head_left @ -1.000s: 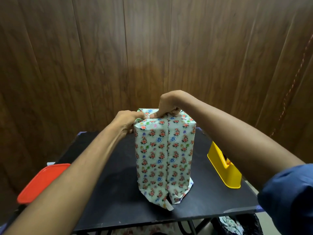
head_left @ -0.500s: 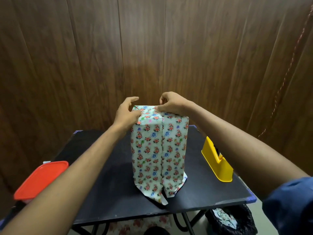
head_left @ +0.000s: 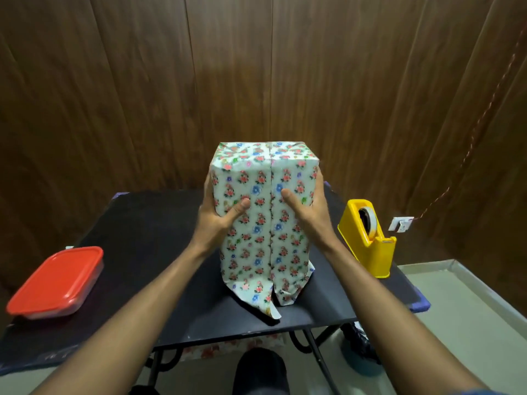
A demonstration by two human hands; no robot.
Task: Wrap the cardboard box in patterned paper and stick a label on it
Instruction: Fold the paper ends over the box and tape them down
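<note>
The box [head_left: 263,223] stands upright on the black table [head_left: 159,223], covered in white paper with small red and blue flowers. A seam runs down the middle of its near face. The top end is folded flat; loose paper flaps stick out at the bottom near me. My left hand [head_left: 215,218] grips the left side, thumb on the near face. My right hand [head_left: 309,210] grips the right side the same way, thumb on the front. No label is visible.
A yellow tape dispenser [head_left: 368,238] stands at the table's right edge. A container with a red lid [head_left: 57,282] sits at the left edge. Wood panelling rises behind the table. Patterned paper scraps lie under the table.
Both hands have come down from the folded top of the box to grip its two sides. The top flaps now lie flat.
</note>
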